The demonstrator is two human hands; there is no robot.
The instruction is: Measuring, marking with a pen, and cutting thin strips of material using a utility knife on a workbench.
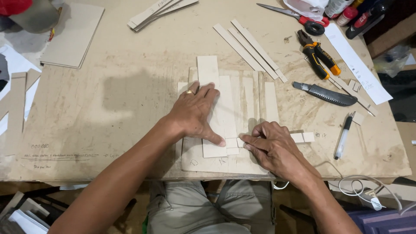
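Note:
My left hand (196,112), with a gold ring, lies flat with spread fingers on a tall pale cardboard strip (209,71) that rests on a larger cardboard sheet (247,93). Its thumb presses near the strip's lower end. My right hand (272,145) pinches a narrow cardboard strip (303,137) that lies crosswise along the sheet's lower part, fingertips meeting the left thumb at a small cardboard piece (232,143).
Loose cardboard strips (251,45) lie at the back, more (160,12) farther left. Pliers (318,55), a utility knife (325,93), scissors (299,16), a pen (343,136) and a paper ruler strip (357,65) sit on the right. Flat boards (73,34) lie at the far left.

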